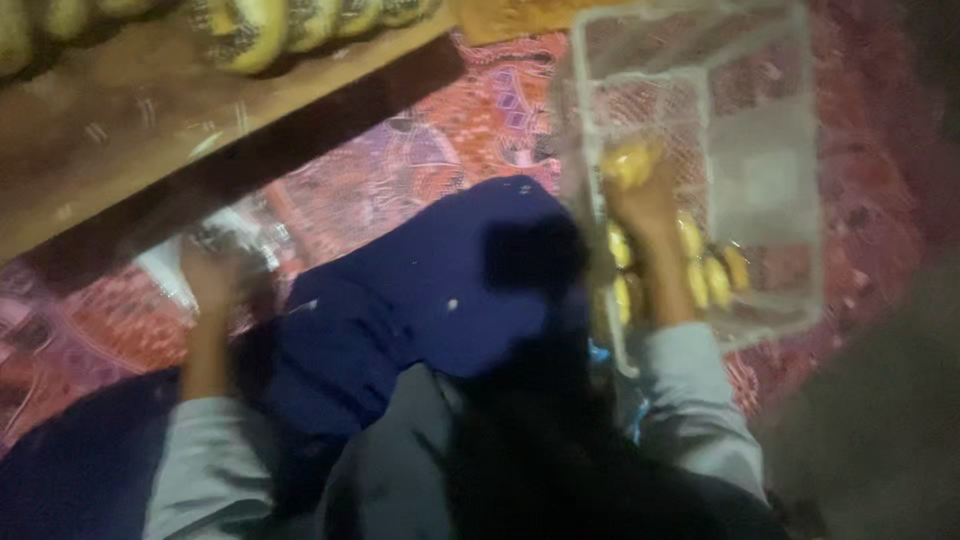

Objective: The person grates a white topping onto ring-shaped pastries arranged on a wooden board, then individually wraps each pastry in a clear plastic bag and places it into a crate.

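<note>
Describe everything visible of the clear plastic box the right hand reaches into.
The clear plastic box is rectangular, thin-walled and see-through, open at the top, resting on the red patterned cloth beside the blue-clad knee. Several small yellow pieces lie inside. The right hand is in it, fingers on a yellow piece. Motion blur hides finer detail.

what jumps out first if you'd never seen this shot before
The eye goes first to the clear plastic container at upper right, where the right hand reaches in with a yellow piece at its fingers, more yellow pieces lying below. Next is the wooden board at upper left carrying a row of round pastries. The left hand rests on crumpled clear plastic over the red patterned mat.
</note>
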